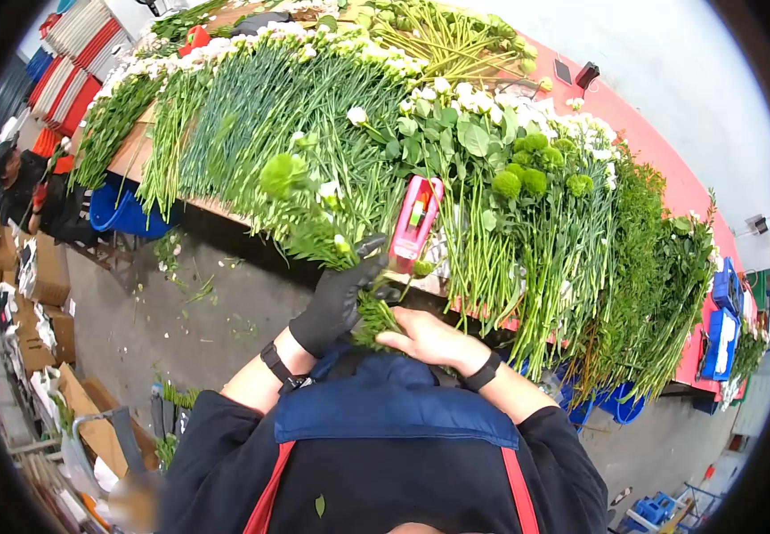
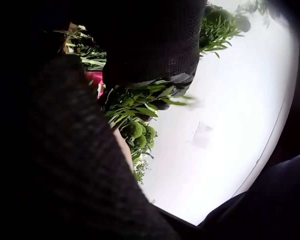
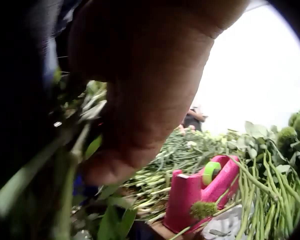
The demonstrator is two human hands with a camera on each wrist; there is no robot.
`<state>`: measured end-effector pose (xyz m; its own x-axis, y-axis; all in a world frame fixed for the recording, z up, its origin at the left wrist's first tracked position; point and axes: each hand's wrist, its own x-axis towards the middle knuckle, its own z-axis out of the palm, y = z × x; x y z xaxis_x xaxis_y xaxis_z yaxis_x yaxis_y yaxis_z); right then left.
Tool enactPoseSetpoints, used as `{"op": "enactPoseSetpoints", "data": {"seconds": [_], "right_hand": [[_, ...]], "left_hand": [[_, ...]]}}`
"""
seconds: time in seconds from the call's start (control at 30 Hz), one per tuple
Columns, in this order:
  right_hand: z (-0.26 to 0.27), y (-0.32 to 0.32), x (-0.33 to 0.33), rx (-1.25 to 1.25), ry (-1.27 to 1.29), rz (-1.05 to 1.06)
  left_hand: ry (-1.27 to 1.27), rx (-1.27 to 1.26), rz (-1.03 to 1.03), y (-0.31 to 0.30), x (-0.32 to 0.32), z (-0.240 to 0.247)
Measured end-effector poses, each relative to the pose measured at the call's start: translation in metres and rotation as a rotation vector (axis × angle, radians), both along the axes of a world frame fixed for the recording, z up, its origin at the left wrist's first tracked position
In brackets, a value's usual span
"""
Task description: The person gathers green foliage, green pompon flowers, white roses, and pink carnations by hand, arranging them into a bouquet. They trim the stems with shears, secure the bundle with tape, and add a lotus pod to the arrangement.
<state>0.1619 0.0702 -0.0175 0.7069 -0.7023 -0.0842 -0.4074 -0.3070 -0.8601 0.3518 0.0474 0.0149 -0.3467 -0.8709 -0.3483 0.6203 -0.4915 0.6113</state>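
Observation:
My left hand [image 1: 336,303], in a black glove, grips a small bouquet [image 1: 318,236] in front of my chest. A fluffy green ball flower [image 1: 283,176], white blooms and leafy sprigs stand above the fist. Below it, my bare right hand [image 1: 429,338] holds the leafy lower stems [image 1: 374,320] between thumb and fingers. In the right wrist view its fingers curl down beside the stems [image 3: 72,165]. The left wrist view is mostly dark, with the glove [image 2: 150,50] over green leaves [image 2: 140,102]. A pink tape dispenser [image 1: 416,218] stands at the table edge just beyond my hands.
Long rows of cut stems [image 1: 260,133] cover the table, with white blooms at the far side. Green ball flowers [image 1: 527,173] and bushy foliage [image 1: 648,214] lie to the right. Blue buckets [image 1: 127,214] stand under the table. Another person [image 1: 38,196] is at the far left, near cardboard boxes [image 1: 47,267].

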Motion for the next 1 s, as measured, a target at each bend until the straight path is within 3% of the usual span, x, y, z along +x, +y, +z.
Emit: {"op": "enactPoseSetpoints", "data": {"seconds": [0.03,0.07,0.13,0.2,0.27,0.3,0.4,0.43,0.5,0.6,0.63,0.73,0.77,0.87,1.0], "right_hand": [[0.002,-0.016,0.001,0.024,0.014,0.004],[0.006,-0.038,0.002,0.047,0.030,0.007],[0.010,-0.079,0.003,0.171,0.109,-0.482],[-0.017,-0.116,-0.011,-0.293,0.507,-0.703],[-0.048,-0.136,-0.021,-0.361,0.812,-0.733],[-0.062,-0.144,-0.022,-0.329,0.791,-0.803],[-0.074,-0.154,-0.020,-0.313,0.791,-0.955],[-0.075,-0.155,-0.020,-0.326,0.757,-1.006],[-0.080,-0.152,-0.017,-0.437,0.723,-1.061],[-0.075,-0.149,-0.010,-0.272,0.578,-1.181],[-0.069,-0.147,-0.007,-0.408,0.527,-1.139],[-0.045,-0.138,0.002,-0.149,0.048,-1.261],[-0.040,-0.133,0.002,-0.163,-0.043,-1.240],[-0.006,-0.115,0.023,-0.022,-0.194,-1.284],[0.005,-0.085,0.041,0.097,-0.336,-1.171]], "left_hand": [[-0.139,-0.245,-0.044,-0.002,0.015,-0.012],[-0.040,-0.178,-0.038,-0.011,0.028,-0.023],[0.158,-0.042,-0.027,-0.036,0.052,-0.027],[0.092,-0.012,-0.045,-0.055,0.076,-0.024],[0.066,-0.040,-0.061,-0.070,0.101,-0.027],[0.179,0.046,-0.083,-0.081,0.112,-0.035],[0.091,0.090,-0.118,-0.102,0.137,-0.024],[0.225,0.121,-0.121,-0.108,0.143,-0.031],[0.177,0.109,-0.152,-0.118,0.154,-0.034],[0.216,0.087,-0.202,-0.130,0.162,-0.046],[0.258,0.095,-0.215,-0.133,0.163,-0.055],[0.297,0.104,-0.248,-0.140,0.160,-0.071],[0.294,0.101,-0.258,-0.143,0.159,-0.073],[0.113,0.084,-0.280,-0.150,0.154,-0.041],[0.222,0.124,-0.307,-0.159,0.143,-0.047]]}}
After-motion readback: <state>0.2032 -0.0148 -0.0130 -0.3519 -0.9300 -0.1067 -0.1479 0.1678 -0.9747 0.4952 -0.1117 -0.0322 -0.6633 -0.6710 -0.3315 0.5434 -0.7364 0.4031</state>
